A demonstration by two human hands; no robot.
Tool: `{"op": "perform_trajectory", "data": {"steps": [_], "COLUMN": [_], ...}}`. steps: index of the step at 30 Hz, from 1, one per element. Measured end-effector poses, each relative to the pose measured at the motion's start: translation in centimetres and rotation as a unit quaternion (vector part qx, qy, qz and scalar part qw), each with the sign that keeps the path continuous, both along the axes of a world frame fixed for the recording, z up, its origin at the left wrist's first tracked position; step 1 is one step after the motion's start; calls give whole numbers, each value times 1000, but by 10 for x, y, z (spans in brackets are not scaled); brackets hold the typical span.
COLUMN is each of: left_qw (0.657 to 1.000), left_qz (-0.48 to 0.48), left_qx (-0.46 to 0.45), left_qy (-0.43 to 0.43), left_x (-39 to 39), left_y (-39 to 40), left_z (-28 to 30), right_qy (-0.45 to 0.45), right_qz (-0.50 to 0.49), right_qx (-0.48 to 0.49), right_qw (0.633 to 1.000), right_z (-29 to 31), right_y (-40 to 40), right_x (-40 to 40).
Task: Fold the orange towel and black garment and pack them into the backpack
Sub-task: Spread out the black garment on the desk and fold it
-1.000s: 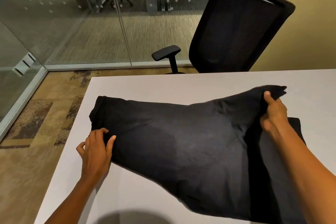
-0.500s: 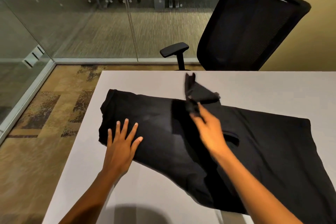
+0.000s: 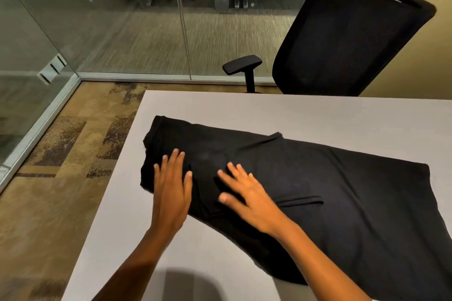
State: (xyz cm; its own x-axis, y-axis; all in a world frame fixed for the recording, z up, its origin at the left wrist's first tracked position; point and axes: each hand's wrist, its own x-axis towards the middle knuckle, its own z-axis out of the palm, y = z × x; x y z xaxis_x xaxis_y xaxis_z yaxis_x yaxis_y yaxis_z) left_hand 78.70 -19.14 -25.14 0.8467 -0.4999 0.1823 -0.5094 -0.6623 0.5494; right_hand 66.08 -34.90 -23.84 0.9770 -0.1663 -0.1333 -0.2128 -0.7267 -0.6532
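The black garment [image 3: 342,190] lies spread across the grey table [image 3: 244,110], with one part folded over toward its left end. My left hand [image 3: 171,188] lies flat with straight fingers on the garment's left end. Just to its right, my right hand [image 3: 244,193] presses flat on the folded layer, fingers spread. Neither hand grips the fabric. No orange towel or backpack is in view.
A black mesh office chair [image 3: 342,36] stands behind the table's far edge, its armrest [image 3: 242,65] pointing left. Glass walls [image 3: 122,19] enclose the room at the back and left. Patterned carpet [image 3: 61,154] lies beyond the table's left edge.
My right hand carried a pinched end of the garment from the right over to the left, let it go, and now presses it flat. My left hand released the edge and flattened on the fabric.
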Motion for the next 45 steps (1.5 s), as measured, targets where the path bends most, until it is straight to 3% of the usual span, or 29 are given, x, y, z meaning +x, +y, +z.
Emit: {"op": "perform_trajectory", "data": {"steps": [3,7,12,19,24,29,34,38,42,45], "left_qw": [991,978,957,950,947,969,955,951,963,975], "left_qz": [-120,-208,-190,-203,-201,-132,-87,-69,42,92], "left_qx": [4,29,215,230,242,208,282,302,254,151], "left_qy": [-60,10,-31,-57,-58,-25,-22,-18,82,138], "left_x": [-6,-13,-16,-19,-16,-21,-31,-33,-50,-55], "left_y": [-18,-41,-35,-37,-35,-34,-19,-5,-2,-6], "left_z": [6,7,-18,-21,-22,-22,-14,-11,3,13], "right_qy": [-50,19,100,144,157,69,108,140,134,137], "right_qz": [-121,-156,-133,-190,-186,-182,-223,-185,-164,-166], "right_qx": [-50,-173,-246,-286,-244,-314,-300,-283,-299,-281], "right_qw": [990,972,955,928,939,929,921,931,930,935], "right_z": [1,-2,-15,-18,-10,-25,-33,-27,-23,-29], "right_y": [-30,-71,-103,-115,-117,-73,-40,-42,-28,-2], "right_x": [4,6,6,26,36,-15,-46,-49,-75,-96]}}
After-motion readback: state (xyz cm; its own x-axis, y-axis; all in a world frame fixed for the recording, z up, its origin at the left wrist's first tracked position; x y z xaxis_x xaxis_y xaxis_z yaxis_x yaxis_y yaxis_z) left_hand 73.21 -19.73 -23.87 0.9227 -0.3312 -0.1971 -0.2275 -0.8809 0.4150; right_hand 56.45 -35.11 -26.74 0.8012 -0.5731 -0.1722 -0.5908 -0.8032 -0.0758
